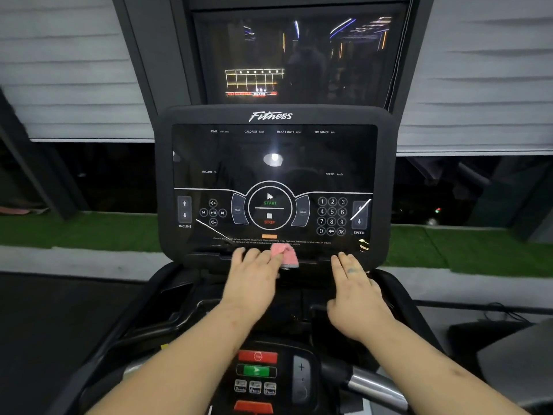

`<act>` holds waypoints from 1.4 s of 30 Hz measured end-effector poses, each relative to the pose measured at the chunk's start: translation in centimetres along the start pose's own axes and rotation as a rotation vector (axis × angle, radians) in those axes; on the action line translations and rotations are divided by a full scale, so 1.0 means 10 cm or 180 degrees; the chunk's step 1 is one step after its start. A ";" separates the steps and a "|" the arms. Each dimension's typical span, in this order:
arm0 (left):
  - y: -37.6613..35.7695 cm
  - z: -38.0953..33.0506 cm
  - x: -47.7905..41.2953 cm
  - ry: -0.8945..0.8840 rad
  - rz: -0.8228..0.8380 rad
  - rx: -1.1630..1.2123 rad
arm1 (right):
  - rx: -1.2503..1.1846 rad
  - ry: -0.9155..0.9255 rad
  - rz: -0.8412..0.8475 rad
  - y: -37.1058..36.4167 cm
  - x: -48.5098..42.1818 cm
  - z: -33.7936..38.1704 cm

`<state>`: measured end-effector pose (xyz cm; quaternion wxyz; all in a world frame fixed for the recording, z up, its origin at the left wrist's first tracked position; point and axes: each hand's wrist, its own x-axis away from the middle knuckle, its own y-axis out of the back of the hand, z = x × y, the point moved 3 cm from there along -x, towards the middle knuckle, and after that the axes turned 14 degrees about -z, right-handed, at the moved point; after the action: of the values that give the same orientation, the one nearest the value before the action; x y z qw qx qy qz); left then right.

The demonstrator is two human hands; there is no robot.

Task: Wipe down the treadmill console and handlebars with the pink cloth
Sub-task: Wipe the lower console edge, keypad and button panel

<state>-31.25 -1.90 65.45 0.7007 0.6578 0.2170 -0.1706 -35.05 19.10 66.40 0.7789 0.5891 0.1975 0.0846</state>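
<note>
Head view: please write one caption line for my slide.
Left hand presses the pink cloth on the console lower edge; right hand rests flat nearby.

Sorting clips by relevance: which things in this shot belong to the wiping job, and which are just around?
Part of the job:
pink cloth
console
handlebar
left hand, touching the cloth at the console's lower edge
right hand, flat on that same edge

Just there:
upper screen
blinds
green turf
</note>
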 end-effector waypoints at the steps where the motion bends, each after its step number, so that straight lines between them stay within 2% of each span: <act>1: 0.02 0.12 0.03 0.0043 -0.0002 -0.0090 | -0.0023 -0.0010 0.0018 0.00 0.00 0.00; 5: 0.04 0.58 0.14 0.0164 -0.0151 -0.0426 | -0.0121 -0.0031 0.0065 0.00 -0.01 -0.02; 8: 0.02 0.63 0.13 0.0302 -0.0185 -0.0464 | -0.0227 -0.0038 0.0067 0.00 -0.02 -0.04; 19: -0.15 -0.78 -0.29 0.0130 -0.0274 0.0667 | -0.0795 0.0045 -0.0060 -0.01 -0.02 -0.26; 22: -0.19 -0.88 -0.33 0.0087 -0.0387 0.0678 | -0.0874 0.0027 -0.0091 -0.01 0.04 -0.31; 29: -0.19 -1.17 -0.43 -0.0618 -0.0628 0.0601 | -0.1199 -0.0264 -0.0178 0.10 0.04 -0.37; 34: -0.19 -1.02 -0.46 -0.0900 -0.0552 0.0533 | -0.1038 -0.0178 -0.0115 0.18 0.06 -0.39; 38: -0.13 -0.79 -0.43 -0.0791 -0.0336 0.0539 | -0.0787 -0.0180 -0.0132 0.14 -0.01 -0.29; 42: 0.08 -0.57 -0.51 -0.0701 -0.0106 0.0503 | -0.0509 -0.0214 -0.0471 0.15 -0.13 -0.13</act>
<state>-35.64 3.55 68.57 0.6633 0.6847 0.1355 -0.2699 -36.59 20.19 67.78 0.8338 0.5114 0.2068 0.0225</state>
